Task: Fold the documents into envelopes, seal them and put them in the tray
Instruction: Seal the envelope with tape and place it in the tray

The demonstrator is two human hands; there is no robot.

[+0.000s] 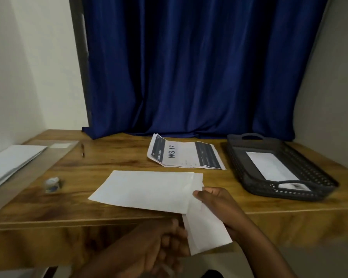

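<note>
At lower centre of the frame, the right hand (pixel 217 203) pinches a light, floppy white envelope (pixel 147 189) at its open end; the left hand (pixel 169 239), fingers loosely curled, seems empty; the folded paper (pixel 207 231) looks best gripped by its edges.

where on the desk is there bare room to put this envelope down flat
Bare wood lies between the pen and the printed document, and left of the envelope toward the small jar. It is crowded between the document and the tray, and by the paper stack.

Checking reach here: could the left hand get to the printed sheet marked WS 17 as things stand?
Probably yes. The left hand sits low by the table's near edge, apparently empty, and only the flat white envelope lies between it and the printed sheet.
</note>
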